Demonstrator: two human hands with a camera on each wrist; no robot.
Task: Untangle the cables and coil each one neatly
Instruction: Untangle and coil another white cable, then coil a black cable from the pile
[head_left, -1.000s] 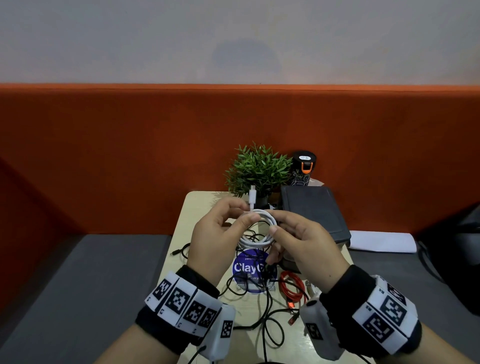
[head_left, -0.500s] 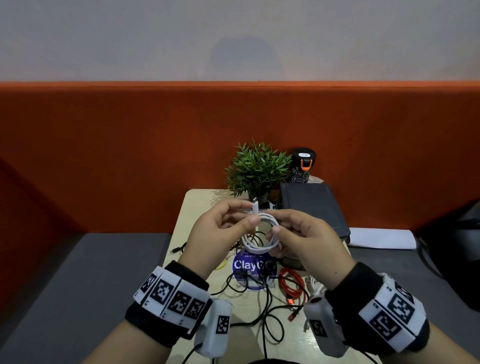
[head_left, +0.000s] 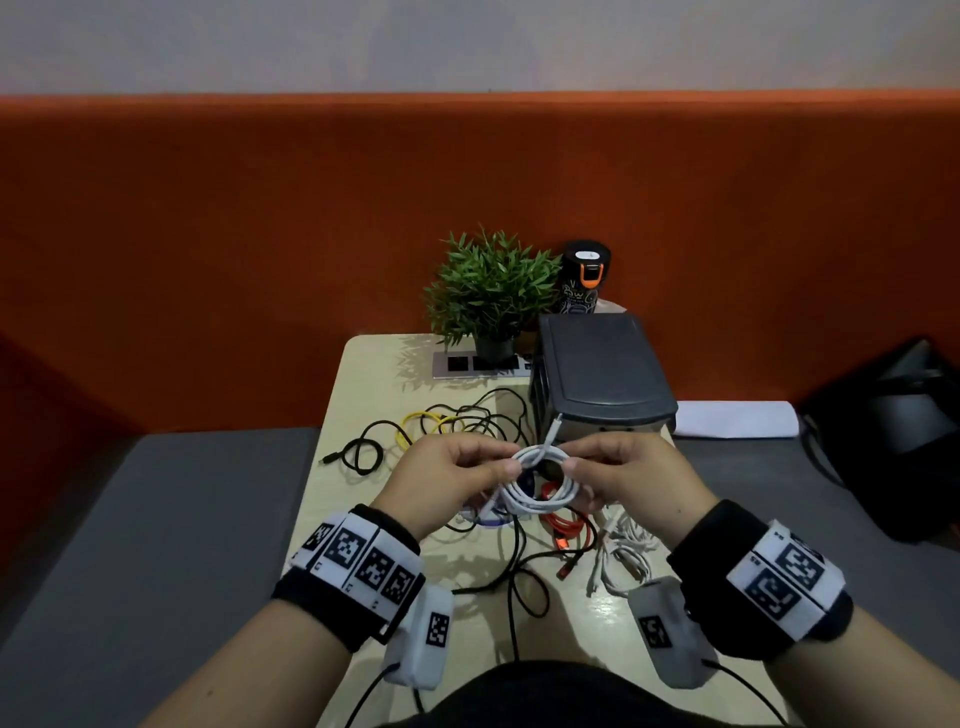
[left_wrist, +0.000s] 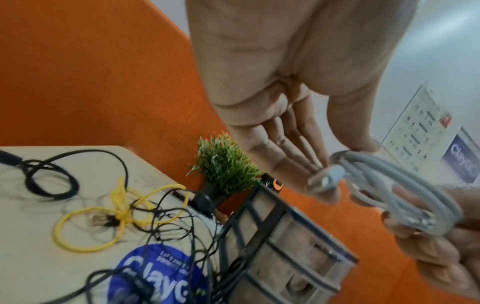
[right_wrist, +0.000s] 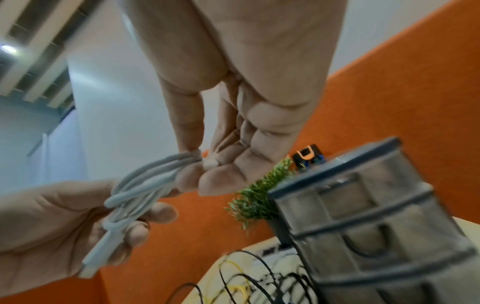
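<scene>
Both grips are pinching one white cable (head_left: 540, 480), wound into a small coil and held in the air just above the bench (head_left: 363, 395). The left hand (head_left: 447, 480) is nipping the coil's left side between thumb and fingertips, with a connector end poking up past the top of the loop; the right hand (head_left: 631, 480) is pinching the opposite side, thumb on top and fingers curled beneath. A second tail of the cable is trailing down from the loop towards the bench.

By the look of it, the step in hand is finishing this one coil: the turns are gathered, but the loose end is not yet tucked. The next move is likely calling for one hand to keep the turns from springing apart while the other wraps or threads the free end around the bundle, then sets it down apart from the tangle.

Below the hands, a red cable (head_left: 566, 530) and another white cable (head_left: 621, 564) are lying on the bench among black cables (head_left: 511, 577). Farther back, a yellow cable (head_left: 423, 431) is sitting knotted in more black loops, so most of the sorting seems to be waiting. Beyond them are standing a dark lidded basket (head_left: 597, 379), a potted plant (head_left: 491, 291) and a black can (head_left: 584, 278), before an orange partition (head_left: 260, 234).
</scene>
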